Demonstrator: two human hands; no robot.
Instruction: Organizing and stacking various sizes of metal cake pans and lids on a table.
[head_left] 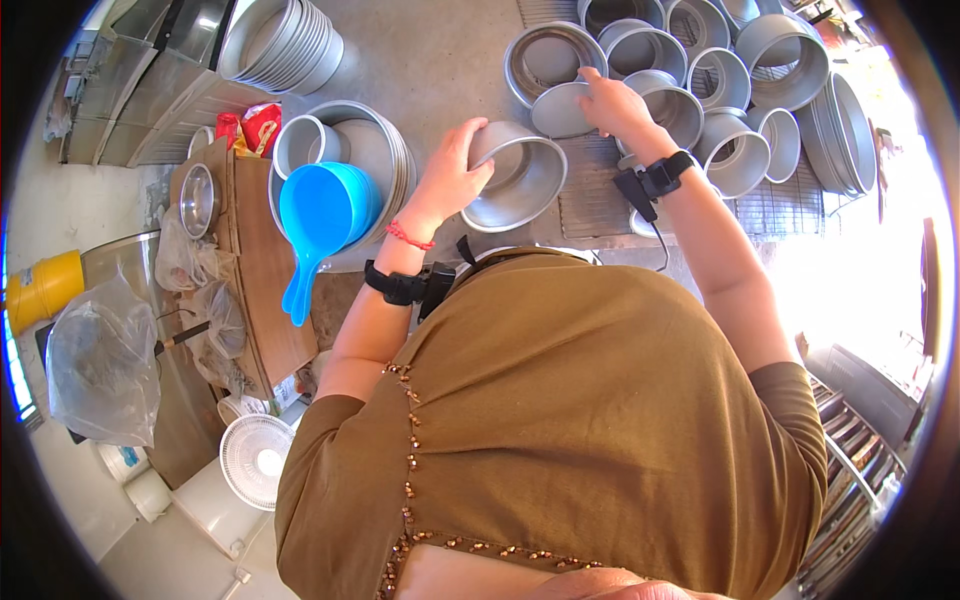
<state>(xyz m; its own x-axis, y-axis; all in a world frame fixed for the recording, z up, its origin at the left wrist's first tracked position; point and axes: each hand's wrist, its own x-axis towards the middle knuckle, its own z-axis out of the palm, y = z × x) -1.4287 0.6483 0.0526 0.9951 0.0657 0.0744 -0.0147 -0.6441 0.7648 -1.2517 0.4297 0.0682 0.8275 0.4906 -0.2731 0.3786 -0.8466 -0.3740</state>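
Note:
My left hand grips the rim of a round silver cake pan, thumb and fingers closed on its left wall. The pan is tilted, with its wide opening facing me. Farther right, my right hand pinches the edge of a flat grey metal disc, which looks like a loose pan base. The disc is just in front of another round pan and overlaps its near rim. Both wrists wear black straps, and a red bracelet circles the left one.
Several round pans and rings crowd wire racks at the right. To the left, a blue ladle-shaped scoop rests on stacked large pans. A tall stack of pans stands at the far left, near a red packet.

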